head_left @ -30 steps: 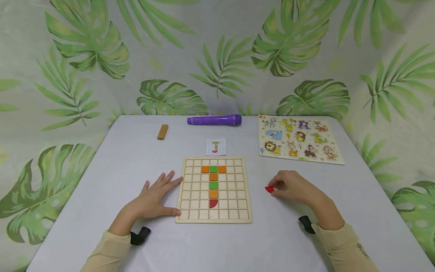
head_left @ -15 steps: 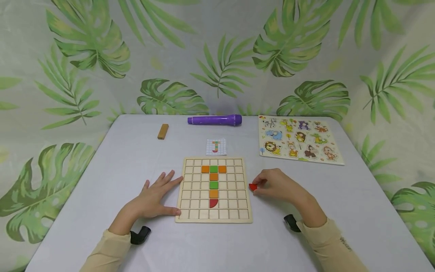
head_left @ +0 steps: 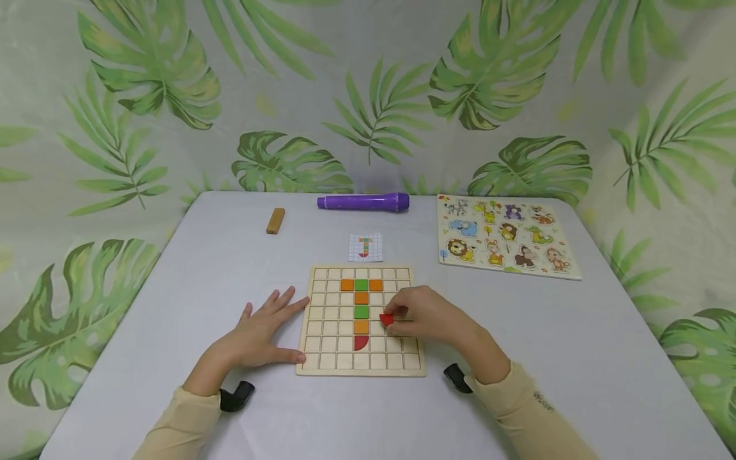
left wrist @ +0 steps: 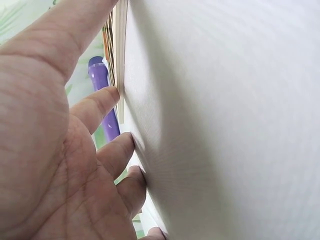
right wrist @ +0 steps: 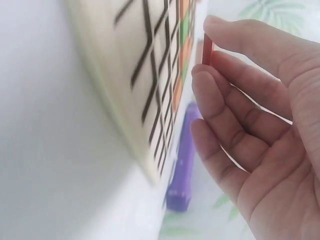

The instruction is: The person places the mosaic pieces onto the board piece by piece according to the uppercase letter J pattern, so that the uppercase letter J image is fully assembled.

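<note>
My right hand [head_left: 428,314] pinches a small red quarter-round tile [head_left: 386,319] between thumb and fingertips, over the right part of a wooden grid board [head_left: 328,364]. In the right wrist view the red tile [right wrist: 207,49] appears edge-on in the fingers. On the board, orange and green square tiles form a T shape, with a red quarter-round tile [head_left: 360,343] at the foot of its stem. My left hand [head_left: 255,335] lies with spread, straight fingers at the board's left edge, thumb and index finger touching it.
A small pattern card [head_left: 365,248] lies just behind the board. Farther back are a purple microphone-shaped object [head_left: 362,202] and a small brown wooden block [head_left: 275,221]. An animal puzzle board [head_left: 508,236] lies at the back right of the white table.
My right hand has moved left with the red tile, from the bare table right of the board to over the grid. The left hand stays in place.
</note>
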`<state>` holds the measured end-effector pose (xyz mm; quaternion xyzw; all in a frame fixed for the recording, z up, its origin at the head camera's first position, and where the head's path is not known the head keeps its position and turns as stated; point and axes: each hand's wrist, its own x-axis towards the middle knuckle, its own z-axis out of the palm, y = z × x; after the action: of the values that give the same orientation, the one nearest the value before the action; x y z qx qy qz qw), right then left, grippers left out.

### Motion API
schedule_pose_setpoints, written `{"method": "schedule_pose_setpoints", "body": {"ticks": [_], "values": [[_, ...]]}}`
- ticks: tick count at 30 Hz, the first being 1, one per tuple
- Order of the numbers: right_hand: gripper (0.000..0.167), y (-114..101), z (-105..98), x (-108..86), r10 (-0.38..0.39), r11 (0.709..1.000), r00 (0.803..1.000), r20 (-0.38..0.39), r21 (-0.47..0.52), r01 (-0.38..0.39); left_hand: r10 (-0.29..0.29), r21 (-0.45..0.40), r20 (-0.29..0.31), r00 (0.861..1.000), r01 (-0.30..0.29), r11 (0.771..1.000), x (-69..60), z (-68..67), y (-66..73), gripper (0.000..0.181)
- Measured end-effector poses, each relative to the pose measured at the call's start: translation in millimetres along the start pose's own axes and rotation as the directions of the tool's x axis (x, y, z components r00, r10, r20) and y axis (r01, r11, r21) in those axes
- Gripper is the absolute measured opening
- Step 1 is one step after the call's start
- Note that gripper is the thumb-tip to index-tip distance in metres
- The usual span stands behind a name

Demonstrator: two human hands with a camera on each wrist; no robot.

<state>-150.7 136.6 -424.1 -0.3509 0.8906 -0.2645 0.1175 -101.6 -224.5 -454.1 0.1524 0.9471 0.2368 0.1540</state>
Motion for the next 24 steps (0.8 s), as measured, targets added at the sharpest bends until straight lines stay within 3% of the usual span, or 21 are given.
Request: {"method": "schedule_pose_setpoints", "body": {"ticks": [10,24], "values": [[0.017,-34,22,19.2,-0.046,0.998,0.998,0.035,-0.049,0.048,0.005,-0.003,-0.002,1.0,-0.005,1.0,-1.3,-1.9,0.9,0.11],[0.019,-48,38,31.4,-0.133,0.968,0.989,0.07,-0.204,0.145,0.003,-0.003,-0.002,1.0,-0.003,1.0,-0.8,-1.8,-0.3,0.109]]}}
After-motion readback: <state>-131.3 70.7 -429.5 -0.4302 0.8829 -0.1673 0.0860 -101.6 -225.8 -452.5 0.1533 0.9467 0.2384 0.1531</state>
